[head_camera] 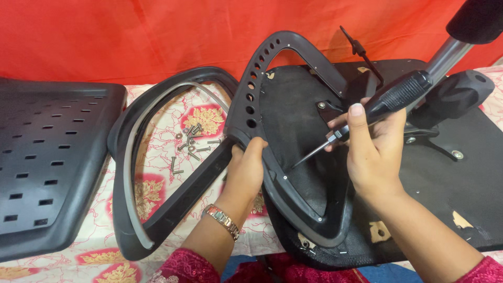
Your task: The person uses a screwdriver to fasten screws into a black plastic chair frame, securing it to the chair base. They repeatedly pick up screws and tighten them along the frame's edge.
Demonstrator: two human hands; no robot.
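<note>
Our left hand is clamped on the perforated armrest, steadying it against the upturned chair seat. Our right hand fingers wrap the screwdriver, tip angled down at the seat fabric. Loose screws lie on the floral cloth, within reach.

so the perforated panel lies far left on the surface. right of it sits a loose armrest loop, with a pile of screws inside it. further right a second armrest stands on the upturned seat. the gas cylinder rises from the seat at far right, behind the screwdriver.
</note>
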